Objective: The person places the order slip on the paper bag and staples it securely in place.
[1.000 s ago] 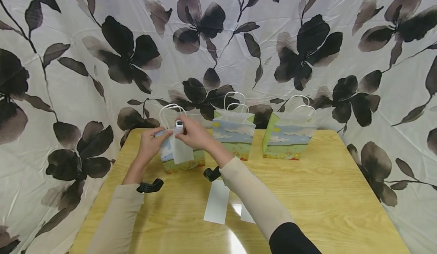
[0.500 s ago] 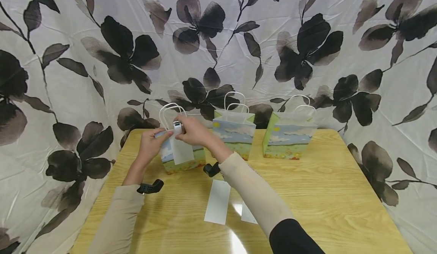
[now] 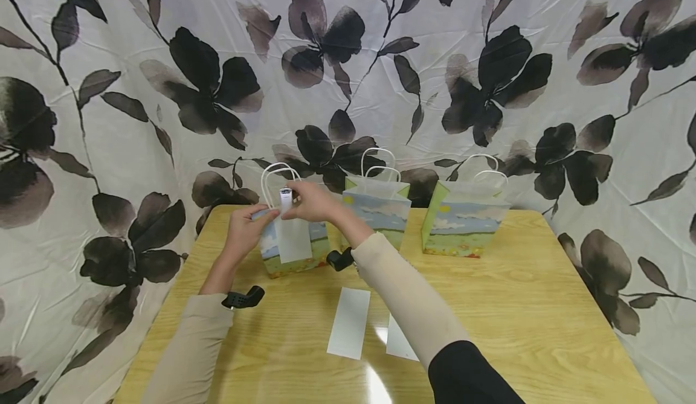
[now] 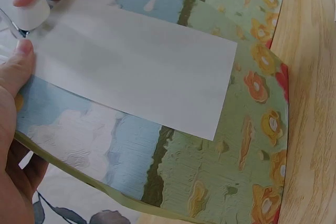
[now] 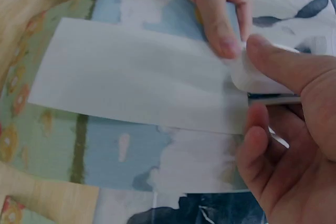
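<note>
At the left bag's top edge, my left hand pinches a blank white paper card against the front of the paper gift bag. My right hand grips a small white stapler with a shiny metal end. In the right wrist view, the stapler sits over the card's upper end, between thumb and fingers. The left wrist view shows the card lying along the bag's painted sky and meadow. Whether the stapler is pressed fully down cannot be seen.
Two matching bags, a middle one and a right one, stand upright along the table's back edge. Two more white cards, one whole and one partly under the right forearm, lie on the wooden table. A floral curtain hangs behind.
The head view has shifted slightly. My hands stay at the bag's top edge; the stapler has moved only a little to the left. The bags and loose cards have not moved.
</note>
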Demonstrator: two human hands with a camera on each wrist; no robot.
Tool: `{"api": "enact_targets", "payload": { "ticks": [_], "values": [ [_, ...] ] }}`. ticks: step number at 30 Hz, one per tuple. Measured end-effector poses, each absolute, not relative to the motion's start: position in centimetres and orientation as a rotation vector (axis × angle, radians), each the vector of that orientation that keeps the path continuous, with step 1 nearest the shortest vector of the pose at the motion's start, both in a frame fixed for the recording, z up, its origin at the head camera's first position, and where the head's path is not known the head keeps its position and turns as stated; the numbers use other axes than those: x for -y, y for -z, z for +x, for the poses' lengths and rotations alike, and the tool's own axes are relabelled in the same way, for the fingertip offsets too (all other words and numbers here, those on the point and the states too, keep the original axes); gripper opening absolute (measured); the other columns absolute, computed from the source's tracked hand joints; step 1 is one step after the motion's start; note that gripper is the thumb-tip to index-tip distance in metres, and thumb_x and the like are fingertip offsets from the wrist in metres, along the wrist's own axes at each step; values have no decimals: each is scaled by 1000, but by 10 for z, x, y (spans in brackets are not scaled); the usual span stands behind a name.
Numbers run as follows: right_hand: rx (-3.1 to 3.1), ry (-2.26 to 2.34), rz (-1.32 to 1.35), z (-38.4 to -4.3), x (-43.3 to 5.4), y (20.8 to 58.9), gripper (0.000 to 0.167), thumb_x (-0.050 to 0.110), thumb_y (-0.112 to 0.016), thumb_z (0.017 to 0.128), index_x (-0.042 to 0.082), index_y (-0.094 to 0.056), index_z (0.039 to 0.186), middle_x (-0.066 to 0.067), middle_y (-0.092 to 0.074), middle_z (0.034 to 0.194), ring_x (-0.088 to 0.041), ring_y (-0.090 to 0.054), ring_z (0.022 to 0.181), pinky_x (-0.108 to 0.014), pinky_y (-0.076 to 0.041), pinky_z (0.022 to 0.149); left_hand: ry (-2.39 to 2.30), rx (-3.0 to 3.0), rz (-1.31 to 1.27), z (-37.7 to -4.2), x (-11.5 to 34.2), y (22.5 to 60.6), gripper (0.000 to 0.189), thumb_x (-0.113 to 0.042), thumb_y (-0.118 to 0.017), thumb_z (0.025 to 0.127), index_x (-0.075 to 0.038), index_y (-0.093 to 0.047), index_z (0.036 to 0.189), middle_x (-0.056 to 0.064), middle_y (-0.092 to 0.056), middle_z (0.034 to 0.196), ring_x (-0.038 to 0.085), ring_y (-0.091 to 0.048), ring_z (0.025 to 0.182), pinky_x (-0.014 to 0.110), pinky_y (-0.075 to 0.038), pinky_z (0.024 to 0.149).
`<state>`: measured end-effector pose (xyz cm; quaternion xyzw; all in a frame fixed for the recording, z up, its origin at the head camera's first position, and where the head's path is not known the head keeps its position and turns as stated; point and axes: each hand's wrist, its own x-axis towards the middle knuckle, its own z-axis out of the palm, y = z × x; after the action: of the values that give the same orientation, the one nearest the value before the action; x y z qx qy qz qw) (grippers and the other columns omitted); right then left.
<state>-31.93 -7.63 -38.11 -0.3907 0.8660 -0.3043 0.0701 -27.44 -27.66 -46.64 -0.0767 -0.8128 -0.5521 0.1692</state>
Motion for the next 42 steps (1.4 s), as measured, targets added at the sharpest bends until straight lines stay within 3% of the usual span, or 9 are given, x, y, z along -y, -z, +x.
{"api": "enact_targets", "payload": {
  "ticks": [7,12,20,26,34,42],
  "values": [
    [-2579,907,-1175,-322,74,380,46,28,-73,89,7,-55,126,-3,-62,113,-15,-59,103,-26,-47,82,1551,2293,-223,-275,275,466,25,-22,-72,90,1,-75,101,12,-70,90,15,-64,69,23,-52,57],
    [-2615,827,-1236,-324,75,381,40,27,-72,91,7,-55,121,-2,-62,108,-15,-59,102,-27,-46,83,1558,2286,-226,-276,274,465,26,-22,-72,90,1,-75,102,14,-70,93,14,-66,71,23,-53,58],
    [-2615,792,-1284,-324,74,384,36,27,-70,92,7,-56,118,-1,-59,99,-14,-57,83,-26,-46,73,1541,2309,-193,-273,276,469,34,-31,-72,89,1,-74,101,11,-69,92,15,-66,70,24,-54,58],
    [-2666,829,-1261,-325,75,388,29,28,-72,91,10,-55,106,0,-57,92,-14,-55,79,-27,-45,69,1517,2290,-230,-273,275,467,32,-31,-73,89,0,-75,99,12,-69,91,14,-65,69,24,-53,57],
    [-2726,835,-1186,-322,81,391,38,28,-72,90,6,-57,117,-1,-62,97,-13,-57,83,-26,-45,74,1520,2292,-236,-274,274,466,33,-32,-73,89,-2,-75,101,14,-70,94,15,-66,71,24,-54,59],
    [-2745,775,-1326,-323,78,398,34,32,-69,92,7,-55,111,1,-58,83,-13,-53,72,-26,-43,65,1531,2309,-213,-274,275,467,32,-28,-73,89,1,-75,103,14,-71,95,14,-67,71,24,-54,58]
  ]
}}
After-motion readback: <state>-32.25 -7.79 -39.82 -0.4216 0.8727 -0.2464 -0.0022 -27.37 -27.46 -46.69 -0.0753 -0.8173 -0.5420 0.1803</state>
